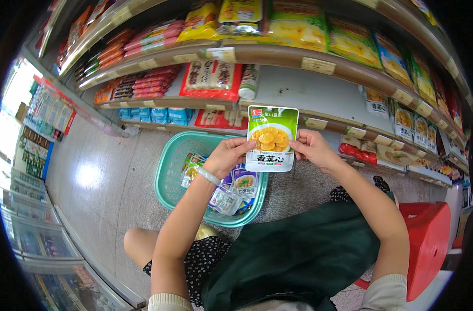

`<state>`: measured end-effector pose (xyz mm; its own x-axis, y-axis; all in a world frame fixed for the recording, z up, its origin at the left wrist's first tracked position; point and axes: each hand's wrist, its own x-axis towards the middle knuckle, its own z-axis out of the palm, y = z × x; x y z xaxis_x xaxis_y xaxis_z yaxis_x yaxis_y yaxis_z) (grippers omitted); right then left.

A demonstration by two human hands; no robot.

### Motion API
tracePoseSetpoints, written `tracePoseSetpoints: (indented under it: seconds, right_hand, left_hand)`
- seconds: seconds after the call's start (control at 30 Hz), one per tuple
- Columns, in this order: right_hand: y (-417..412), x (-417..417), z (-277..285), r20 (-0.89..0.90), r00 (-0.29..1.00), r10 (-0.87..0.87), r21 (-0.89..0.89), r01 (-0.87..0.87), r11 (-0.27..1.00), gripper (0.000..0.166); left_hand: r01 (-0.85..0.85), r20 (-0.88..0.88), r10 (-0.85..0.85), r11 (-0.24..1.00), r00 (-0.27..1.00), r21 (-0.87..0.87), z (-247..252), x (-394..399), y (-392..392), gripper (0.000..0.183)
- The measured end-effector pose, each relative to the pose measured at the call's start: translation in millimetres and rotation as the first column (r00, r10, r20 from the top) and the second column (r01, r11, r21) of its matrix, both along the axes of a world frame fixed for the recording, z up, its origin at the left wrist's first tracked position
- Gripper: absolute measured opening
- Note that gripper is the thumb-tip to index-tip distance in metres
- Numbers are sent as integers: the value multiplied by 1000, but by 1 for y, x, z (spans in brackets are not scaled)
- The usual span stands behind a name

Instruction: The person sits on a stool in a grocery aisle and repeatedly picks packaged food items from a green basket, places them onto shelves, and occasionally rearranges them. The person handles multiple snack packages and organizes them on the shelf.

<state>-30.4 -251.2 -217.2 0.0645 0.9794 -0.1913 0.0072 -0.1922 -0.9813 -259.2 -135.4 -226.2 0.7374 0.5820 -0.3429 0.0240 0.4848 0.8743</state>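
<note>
A green and white pouch of pickled lettuce (272,136) is held upright between my two hands, its printed front facing me. My left hand (231,155), with a pale bangle at the wrist, pinches its left edge. The right edge is gripped by the thumb and fingers of my right hand (312,149). Beneath my left forearm stands a turquoise plastic basket (168,155), and several pouches lie in it, among them a purple one (245,182). Part of the basket's contents is hidden by my left arm.
Store shelves (283,56) curve across the front, holding bagged foods. More green and white pouches (404,120) stand on a lower shelf at the right. A red plastic stool (425,241) is at the right. Glass-topped cases (71,283) line the lower left, beyond the tiled floor (92,202).
</note>
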Motion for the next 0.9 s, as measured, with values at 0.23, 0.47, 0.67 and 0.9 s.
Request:
tracePoseSetpoints:
  seconds: [0.23,0.47,0.67,0.9]
  right_hand:
    - [-13,63,24,136,978,-156,149,136,980,13]
    - [-30,149,41,494,751,-439,190,399,897,18]
    - [-50,201,34,616,333,-714,482,557,676,23]
    - [-61,251,26,776,55,-628,499,557,664,28]
  left_hand:
    - [114,-40,-109,980,993,164,32,78,-3,25]
    - [230,-40,-227,946,973,230,56,185,-20,27]
    - [311,8,-319,929,948,201,51,268,-45,30]
    - [365,-157,-330,821,931,439,34,350,-42,33]
